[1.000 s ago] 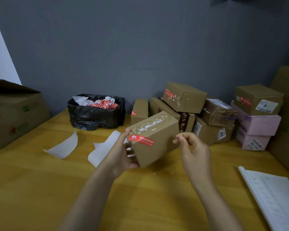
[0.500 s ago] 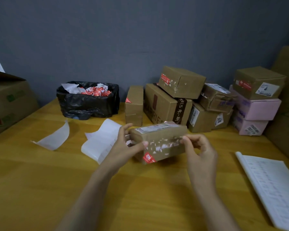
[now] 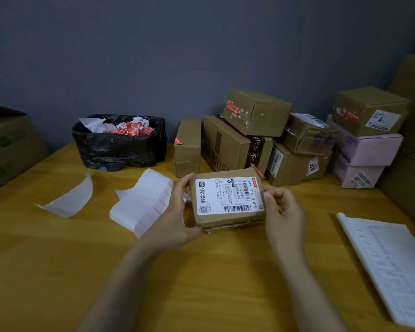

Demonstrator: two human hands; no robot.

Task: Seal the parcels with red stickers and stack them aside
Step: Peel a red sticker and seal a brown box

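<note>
Currently: one brown parcel [image 3: 228, 200] held at table centre, shipping label face up, low over the wooden table [image 3: 58, 271]; cannot tell whether its underside touches the surface. Left hand [image 3: 175, 219] clamps the left end, thumb curled over the far edge. Right hand [image 3: 283, 212] pinches the right end, fingers curled onto the side. A red sticker tab [image 3: 259, 172] pokes up at the parcel's far right corner, so this one looks sealed on at least one seam; the near seam looks ragged and its state is unclear. Behind, against the wall, the stacked parcels [image 3: 256, 112] sit in a loose pile, several showing red seals, with pink boxes [image 3: 367, 149] just beside them. Black bin bag [image 3: 120, 144] at back left holds crumpled red-and-white scraps; white backing strips [image 3: 141, 202] lie near the left hand. Notebook [image 3: 388, 267] at right. Judgement: task well advanced. Left to do: check this parcel's seams, then set it on the pile. No unsealed parcels are evident elsewhere.
</note>
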